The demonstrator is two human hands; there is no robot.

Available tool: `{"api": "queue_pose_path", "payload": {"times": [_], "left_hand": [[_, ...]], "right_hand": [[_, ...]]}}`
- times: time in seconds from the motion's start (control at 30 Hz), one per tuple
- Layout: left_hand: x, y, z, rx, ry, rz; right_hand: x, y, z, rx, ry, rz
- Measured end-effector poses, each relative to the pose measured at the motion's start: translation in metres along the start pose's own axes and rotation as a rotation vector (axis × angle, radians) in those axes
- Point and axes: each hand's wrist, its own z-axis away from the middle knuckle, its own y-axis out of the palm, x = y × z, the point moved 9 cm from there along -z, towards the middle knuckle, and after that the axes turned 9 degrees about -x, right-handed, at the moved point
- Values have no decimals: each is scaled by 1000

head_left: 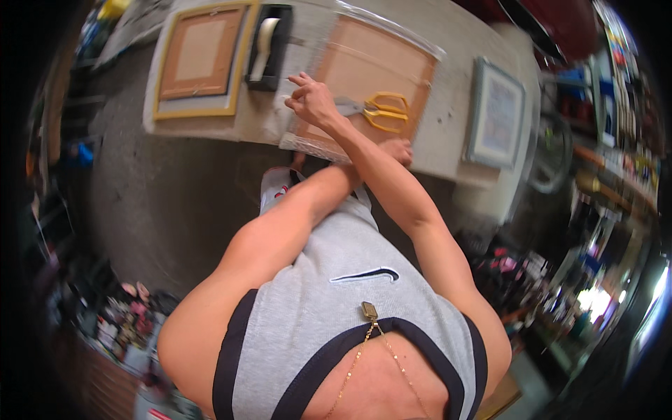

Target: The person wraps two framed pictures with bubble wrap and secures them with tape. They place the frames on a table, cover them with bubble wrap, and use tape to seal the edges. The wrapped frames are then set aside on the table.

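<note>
My forearms cross in front of me, the right one over the left. My left hand [397,150] is closed at the near right corner of a picture frame [374,52], which lies back up in clear plastic wrap. What those fingers hold is hidden. Above the frame's left side is my right hand [313,102], thumb and a finger pinched, other fingers stretched out; anything in the pinch is too small to make out. Scissors with yellow handles [387,112] lie on the frame's brown backing, their blades partly behind my right wrist.
A black tape dispenser [274,52] with a pale roll stands left of the wrapped frame. Farther left lies a yellow-edged frame [159,77], back up. A grey-blue frame [497,112] lies on the table [448,133] at right. Cluttered shelves [623,175] stand beyond.
</note>
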Motion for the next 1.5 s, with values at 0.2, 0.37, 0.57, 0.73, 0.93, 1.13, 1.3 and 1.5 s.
{"api": "queue_pose_path", "payload": {"times": [0.2,0.37,0.57,0.73,0.93,1.13,1.3,1.5], "left_hand": [[18,9,0,-15,-180,423],[9,10,-8,162,-57,167],[4,3,-18,198,-100,170],[4,4,-17,212,-99,169],[2,2,-11,169,-81,184],[-16,-8,18,174,-110,218],[-20,-7,26,85,-60,181],[-17,-3,30,92,-78,188]], "right_hand": [[-108,-171,191,-954,668,-330],[-148,-140,358,-1406,1172,-906],[-146,-73,350,-1360,1050,-1255],[-150,-81,342,-1523,946,-944],[-158,-83,355,-1471,1131,-654],[-137,-59,362,-1552,1238,-935],[-155,-34,368,-1543,1437,-1188],[-153,-12,333,-1055,1460,-1805]]}}
